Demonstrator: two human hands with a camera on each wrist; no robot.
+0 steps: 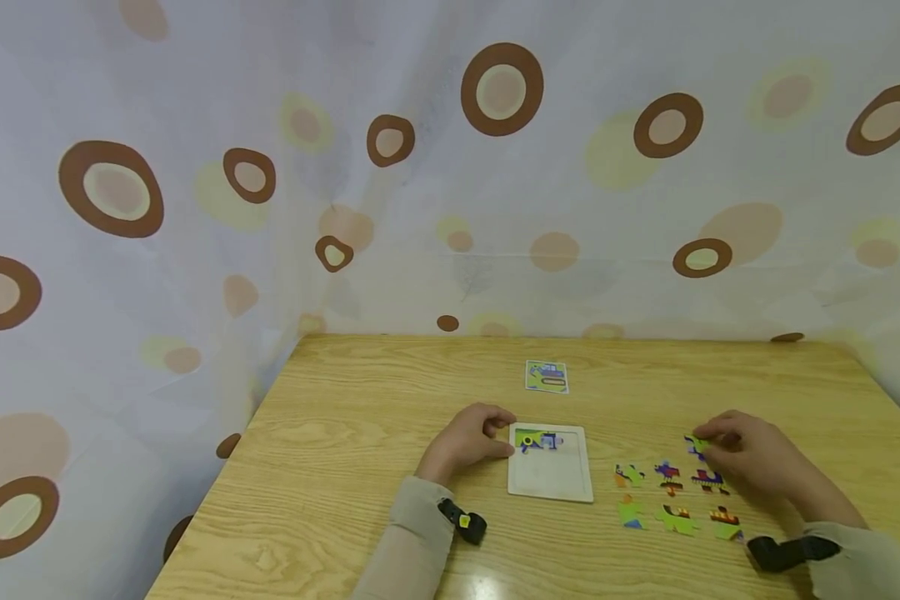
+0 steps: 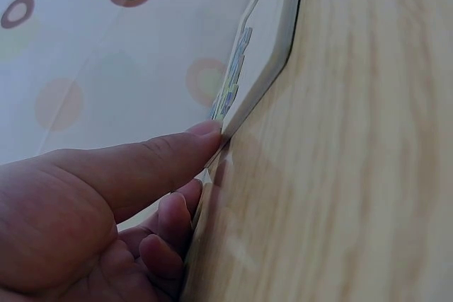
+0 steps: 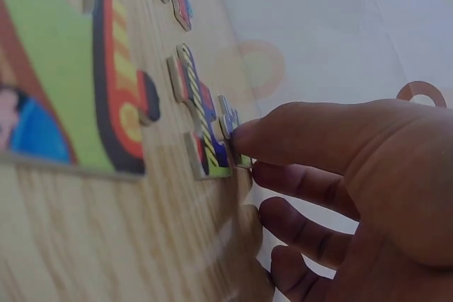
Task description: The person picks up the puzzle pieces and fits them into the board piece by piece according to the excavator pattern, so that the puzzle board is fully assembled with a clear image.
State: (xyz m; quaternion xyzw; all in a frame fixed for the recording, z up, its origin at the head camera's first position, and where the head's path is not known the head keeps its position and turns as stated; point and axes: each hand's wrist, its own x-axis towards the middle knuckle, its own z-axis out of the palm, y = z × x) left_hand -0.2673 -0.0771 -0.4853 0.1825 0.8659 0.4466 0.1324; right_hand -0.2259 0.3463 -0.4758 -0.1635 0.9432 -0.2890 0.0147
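A white puzzle tray (image 1: 551, 483) lies on the table with a few joined pieces (image 1: 540, 440) in its top left part. My left hand (image 1: 474, 437) holds the tray's left edge; in the left wrist view the thumb (image 2: 166, 157) presses at its rim. To the right of the tray, my right hand (image 1: 753, 454) pinches a green and purple puzzle piece (image 1: 694, 445) between thumb and index finger, at the table. In the right wrist view the thumb (image 3: 304, 132) covers part of that piece (image 3: 228, 119).
Several loose puzzle pieces (image 1: 677, 520) lie in rows right of the tray, one with a purple and striped band (image 1: 707, 478) close to my right hand. A small picture card (image 1: 547, 377) lies behind the tray. Patterned cloth (image 1: 495, 208) hangs along the wooden table's (image 1: 330, 467) back.
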